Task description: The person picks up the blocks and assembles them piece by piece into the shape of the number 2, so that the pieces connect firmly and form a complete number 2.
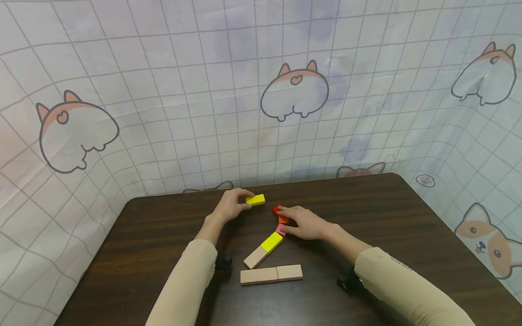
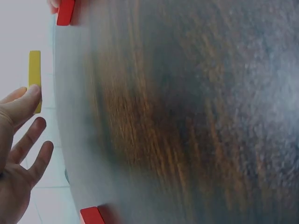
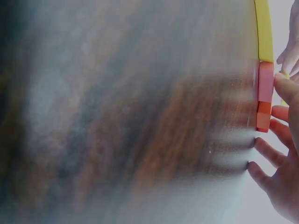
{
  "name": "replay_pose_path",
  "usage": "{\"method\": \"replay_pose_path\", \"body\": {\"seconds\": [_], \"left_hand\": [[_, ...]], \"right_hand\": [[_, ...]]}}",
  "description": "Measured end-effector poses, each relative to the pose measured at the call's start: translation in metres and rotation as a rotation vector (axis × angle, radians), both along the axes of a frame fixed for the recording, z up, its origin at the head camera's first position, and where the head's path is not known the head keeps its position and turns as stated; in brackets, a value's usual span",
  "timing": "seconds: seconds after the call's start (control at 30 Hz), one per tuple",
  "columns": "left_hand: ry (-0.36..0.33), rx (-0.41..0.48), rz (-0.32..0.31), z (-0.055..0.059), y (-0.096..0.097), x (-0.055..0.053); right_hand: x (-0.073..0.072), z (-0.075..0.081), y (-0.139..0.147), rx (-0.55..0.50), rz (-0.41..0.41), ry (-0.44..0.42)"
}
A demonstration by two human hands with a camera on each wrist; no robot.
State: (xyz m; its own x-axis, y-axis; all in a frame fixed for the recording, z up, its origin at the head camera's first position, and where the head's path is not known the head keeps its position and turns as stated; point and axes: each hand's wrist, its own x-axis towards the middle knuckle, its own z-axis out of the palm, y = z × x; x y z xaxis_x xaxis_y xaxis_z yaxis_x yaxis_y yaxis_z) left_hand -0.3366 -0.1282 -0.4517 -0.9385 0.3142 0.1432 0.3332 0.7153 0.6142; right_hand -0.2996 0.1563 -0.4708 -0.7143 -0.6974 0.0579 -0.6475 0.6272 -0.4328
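Near the far edge of the table, my left hand (image 1: 230, 206) pinches a yellow block (image 1: 257, 199) by one end between thumb and fingers. The left wrist view shows this yellow block (image 2: 35, 70) raised off the tabletop. My right hand (image 1: 306, 223) is at a bent row of blocks, its fingers spread and fairly straight. Its fingertips touch a red block (image 1: 276, 209) and its thumb is against a pink block (image 1: 281, 229). Between these lies an orange block (image 1: 283, 219). The row continues toward me with another yellow block (image 1: 272, 243) and a plain wooden block (image 1: 255, 257).
Two plain wooden blocks lie end to end, a left one (image 1: 258, 275) and a right one (image 1: 290, 272), nearer me than the row. Another red block (image 2: 92, 215) is on the table by my left wrist. A patterned cloth (image 1: 228, 113) hangs behind the dark table (image 1: 163, 253).
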Motion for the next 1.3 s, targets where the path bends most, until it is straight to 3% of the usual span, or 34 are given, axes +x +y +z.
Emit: {"method": "replay_pose_path", "body": {"seconds": [0.5, 0.87, 1.3], "left_hand": [[-0.034, -0.024, -0.052, -0.008, 0.011, 0.001], [-0.029, -0.099, -0.059, -0.011, 0.019, 0.003], [-0.015, -0.105, -0.046, -0.013, 0.022, 0.003]], "right_hand": [[0.001, -0.001, 0.000, -0.001, -0.007, -0.008], [0.000, -0.001, -0.001, 0.001, -0.006, -0.006], [0.000, -0.001, 0.001, 0.012, -0.008, -0.004]]}}
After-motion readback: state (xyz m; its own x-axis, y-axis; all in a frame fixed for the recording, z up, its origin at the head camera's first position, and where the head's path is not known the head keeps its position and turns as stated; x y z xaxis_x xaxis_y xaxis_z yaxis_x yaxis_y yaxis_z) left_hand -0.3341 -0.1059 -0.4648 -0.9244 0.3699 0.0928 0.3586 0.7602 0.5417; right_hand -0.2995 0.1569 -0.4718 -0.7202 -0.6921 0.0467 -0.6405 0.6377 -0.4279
